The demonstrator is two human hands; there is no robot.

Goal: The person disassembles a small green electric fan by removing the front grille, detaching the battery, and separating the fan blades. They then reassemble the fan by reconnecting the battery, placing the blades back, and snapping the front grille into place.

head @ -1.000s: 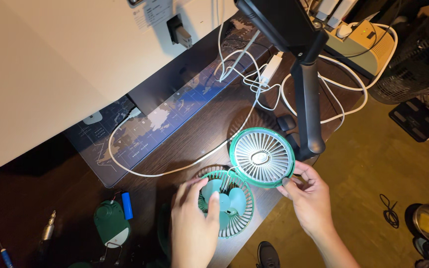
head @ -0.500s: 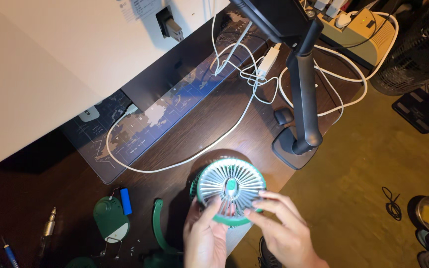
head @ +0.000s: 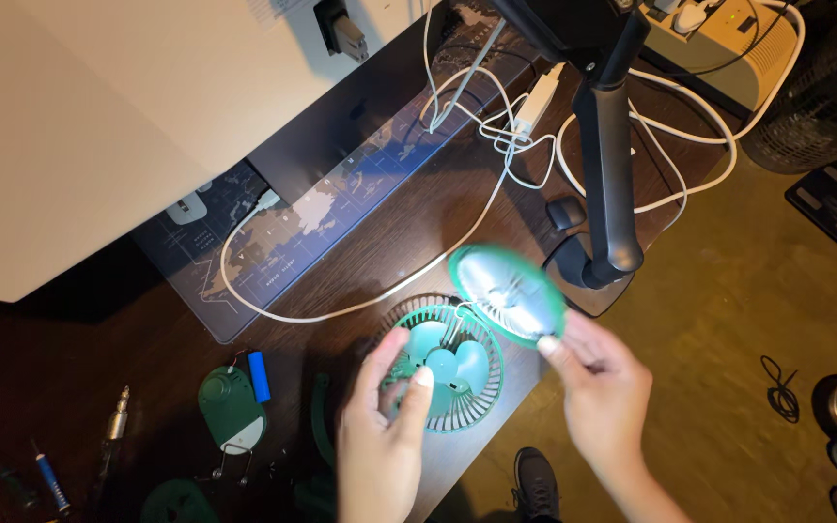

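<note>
A small teal desk fan lies in parts on a dark wooden desk. Its rear grille with the teal blades (head: 448, 366) rests on the desk near the front edge. My left hand (head: 387, 426) grips this rear part at its left side, thumb and a finger on the rim and blades. My right hand (head: 598, 387) holds the round front grille cover (head: 508, 293), tilted and lifted up and to the right of the rear part. The cover is blurred by motion.
A black stand (head: 607, 165) rises from its base right of the fan. White cables (head: 496, 136) loop across the desk and a dark desk mat (head: 322, 223). A green fan base piece (head: 230, 407), blue battery (head: 259, 376) and screwdriver (head: 113, 426) lie at left. Brown floor and a shoe (head: 535, 479) are below.
Half a second ago both hands pressed the front cover onto the fan. Now my right hand has lifted the cover up and right, exposing the blades. The view has shifted slightly.
</note>
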